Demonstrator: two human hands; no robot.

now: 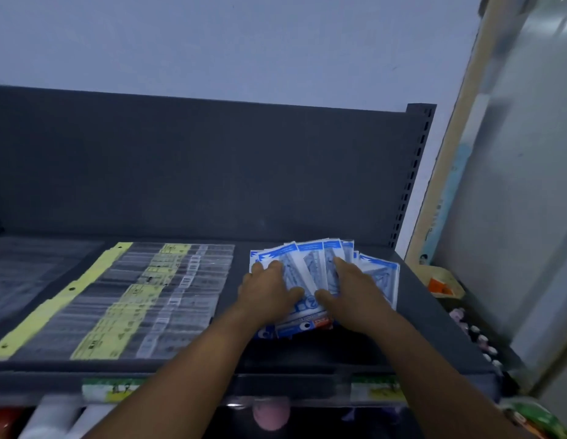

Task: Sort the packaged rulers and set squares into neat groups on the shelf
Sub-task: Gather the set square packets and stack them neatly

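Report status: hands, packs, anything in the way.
Both hands flat on blue packs: left hand, right hand, fingers straight. Blue packs fanned, not squared. Yellow-label packs in a row to the left. Nothing in the way.

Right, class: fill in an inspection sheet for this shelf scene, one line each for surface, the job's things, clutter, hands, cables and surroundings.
Surface: dark grey metal shelf with an upright back panel.
Job's things: fanned blue-and-white packets at the right; clear packets with yellow header cards in overlapping rows at the left.
Clutter: nothing seen on the shelf.
Hands: left hand and right hand lie on the blue fan, fingers spread flat.
Cables: nothing seen.
Surroundings: pale wall behind; green-and-yellow price labels on the front edge; an orange-marked box to the right; blurred goods below.
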